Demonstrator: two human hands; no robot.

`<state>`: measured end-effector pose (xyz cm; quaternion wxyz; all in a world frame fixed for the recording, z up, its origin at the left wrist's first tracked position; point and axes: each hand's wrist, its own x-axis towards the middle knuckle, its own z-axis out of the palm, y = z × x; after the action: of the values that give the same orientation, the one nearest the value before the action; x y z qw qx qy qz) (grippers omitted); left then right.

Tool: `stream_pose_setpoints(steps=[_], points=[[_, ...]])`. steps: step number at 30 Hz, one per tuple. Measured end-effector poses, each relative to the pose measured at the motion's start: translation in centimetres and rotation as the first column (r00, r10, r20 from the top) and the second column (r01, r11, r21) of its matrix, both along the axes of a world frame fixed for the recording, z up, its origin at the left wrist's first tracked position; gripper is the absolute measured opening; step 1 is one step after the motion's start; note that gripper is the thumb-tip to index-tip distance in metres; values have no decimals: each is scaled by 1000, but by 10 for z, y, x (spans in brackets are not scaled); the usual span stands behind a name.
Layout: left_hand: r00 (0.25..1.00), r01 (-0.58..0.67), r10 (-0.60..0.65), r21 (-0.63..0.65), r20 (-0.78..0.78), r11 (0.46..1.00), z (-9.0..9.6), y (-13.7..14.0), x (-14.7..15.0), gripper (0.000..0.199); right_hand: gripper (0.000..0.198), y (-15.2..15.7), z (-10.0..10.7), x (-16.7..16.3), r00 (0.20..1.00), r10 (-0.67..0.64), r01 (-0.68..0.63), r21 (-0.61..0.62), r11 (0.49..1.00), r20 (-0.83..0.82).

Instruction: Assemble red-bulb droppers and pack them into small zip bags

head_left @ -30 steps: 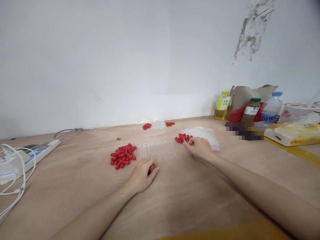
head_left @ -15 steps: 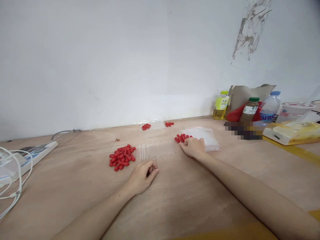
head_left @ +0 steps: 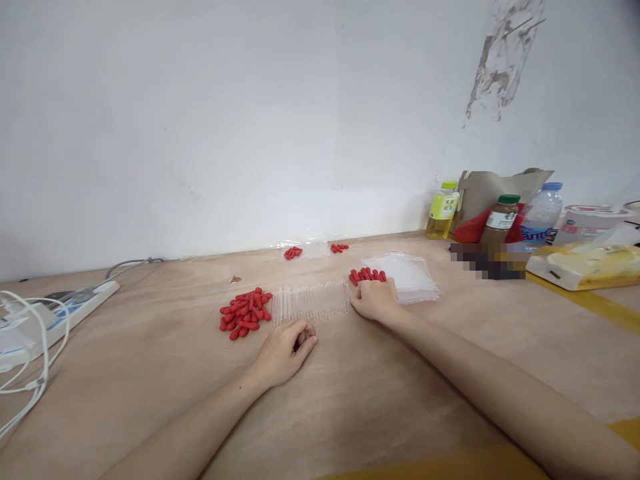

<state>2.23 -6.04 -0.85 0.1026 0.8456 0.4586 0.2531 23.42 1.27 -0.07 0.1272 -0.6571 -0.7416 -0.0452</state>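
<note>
My left hand point(head_left: 287, 352) rests on the table, fingers loosely curled, with nothing visible inside. Just beyond it lies a row of thin clear tubes point(head_left: 310, 302). To its left sits a pile of small red bulb-shaped pieces point(head_left: 245, 313). My right hand point(head_left: 377, 300) is closed near the right end of the tube row, its thumb close to the last tubes. Whatever its fingers hold is hidden. Beyond its knuckles, a smaller row of red bulb-shaped pieces point(head_left: 367, 274) shows in part, next to a stack of clear plastic bags point(head_left: 413, 273).
By the wall lie clear bags with red pieces point(head_left: 293, 253). A power strip point(head_left: 95, 297) and white cables are at the left. At the right stand a yellow-capped bottle point(head_left: 443, 212), a green-capped bottle point(head_left: 500, 221), a blue-capped bottle point(head_left: 545, 210) and a tissue pack point(head_left: 575, 270).
My right hand has drawn back slightly left and toward me, from the small red row to the tube row's right end. My left hand has stayed in place.
</note>
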Motion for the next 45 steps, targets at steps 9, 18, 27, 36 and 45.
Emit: stream_pose_setpoints(steps=[9,18,27,36,45], points=[[1000,-15,15,-6,-5,1000,0,0,0,11,32,-6,-2,-6,1000,7,-8,29,1000,15],[999,-34,34,24,19,999,-4,-3,1,14,27,-20,17,-4,933,269,-195,292,936,-240],[858,-492,512,345,38,799,29,36,-54,17,26,-50,-24,0,735,678,-630,350,693,-19],[812,-536,578,281,-87,796,20,58,-87,22,22,-49,-25,1,723,668,-587,351,729,-177],[825,-486,419,98,380,868,40,48,-69,22,18,-48,-28,4,732,644,-566,328,756,-222]])
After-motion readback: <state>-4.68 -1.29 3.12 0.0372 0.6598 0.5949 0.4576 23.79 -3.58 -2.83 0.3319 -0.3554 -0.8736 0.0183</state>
